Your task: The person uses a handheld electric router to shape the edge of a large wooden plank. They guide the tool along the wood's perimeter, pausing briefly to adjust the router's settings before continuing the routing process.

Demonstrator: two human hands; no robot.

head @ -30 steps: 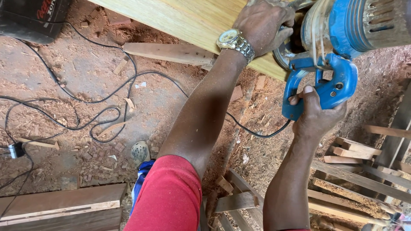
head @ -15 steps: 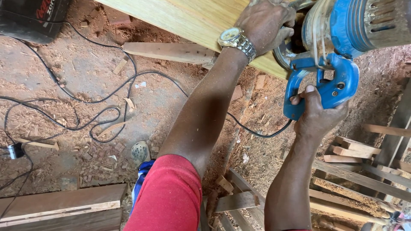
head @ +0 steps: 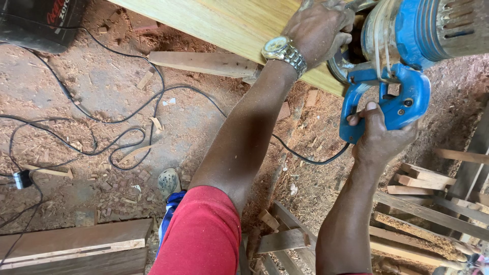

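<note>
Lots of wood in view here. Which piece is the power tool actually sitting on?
The long pale plank running across the top of the view: the blue power tool rests at its edge. The other boards and offcuts lie on the sawdust floor, away from the tool.

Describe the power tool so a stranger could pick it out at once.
Find the long pale wooden board across the top. At its right edge sits the power tool; the right hand grips its looped handle. It is the only bright blue thing here.

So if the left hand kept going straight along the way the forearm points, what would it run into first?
The left hand points up and right, already resting on the pale wooden board beside the blue power tool. Going on, it would probably meet the tool's round metal base first, though depth is hard to judge.
</note>
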